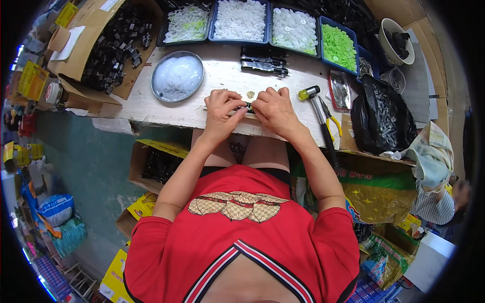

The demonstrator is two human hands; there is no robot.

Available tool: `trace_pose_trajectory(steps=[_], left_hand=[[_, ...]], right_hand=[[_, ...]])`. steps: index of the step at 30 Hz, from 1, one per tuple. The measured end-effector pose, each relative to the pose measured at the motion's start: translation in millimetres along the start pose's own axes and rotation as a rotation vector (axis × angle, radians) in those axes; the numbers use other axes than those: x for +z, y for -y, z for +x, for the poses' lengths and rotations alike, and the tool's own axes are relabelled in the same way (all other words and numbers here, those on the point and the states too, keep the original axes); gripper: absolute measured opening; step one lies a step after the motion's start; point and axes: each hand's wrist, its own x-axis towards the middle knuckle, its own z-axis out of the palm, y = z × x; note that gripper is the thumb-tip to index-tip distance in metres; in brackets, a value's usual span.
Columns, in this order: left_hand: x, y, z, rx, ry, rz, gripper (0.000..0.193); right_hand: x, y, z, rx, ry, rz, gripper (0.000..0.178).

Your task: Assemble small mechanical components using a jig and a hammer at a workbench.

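Note:
At the table's front edge both hands work close together on one narrow black and silver piece (248,108), mostly hidden by my fingers. My left hand (221,112) pinches its left part, thumb pointing to the right. Around its right end close the fingers of my right hand (277,111). Beyond them, several similar black strips with silver faces (263,63) lie side by side on the white worktable (222,68). A round metal bowl (178,76) left of them holds a whitish translucent bag or heap of small pieces.
Blue trays of small white parts (240,20) and green parts (338,48) line the back. A cardboard box of black parts (118,55) stands left. A mallet (318,113), yellow-handled pliers (333,123) and a black bag of metal pins (386,116) lie right.

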Motion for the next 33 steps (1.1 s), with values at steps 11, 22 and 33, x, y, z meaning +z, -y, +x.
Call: trace_pose_trajectory(steps=[11, 22, 33], left_hand=[[10, 5, 1, 0.006, 0.047, -0.021, 0.008], [9, 0, 4, -0.062, 0.140, 0.022, 0.017], [7, -5, 10, 0.019, 0.170, 0.218, 0.013]], right_hand=[[-4, 1, 14, -0.047, 0.163, 0.011, 0.005], [-8, -16, -9, 0.057, -0.085, 0.118, 0.004], [-109, -100, -82, 0.487, -0.426, -0.266, 0.008]])
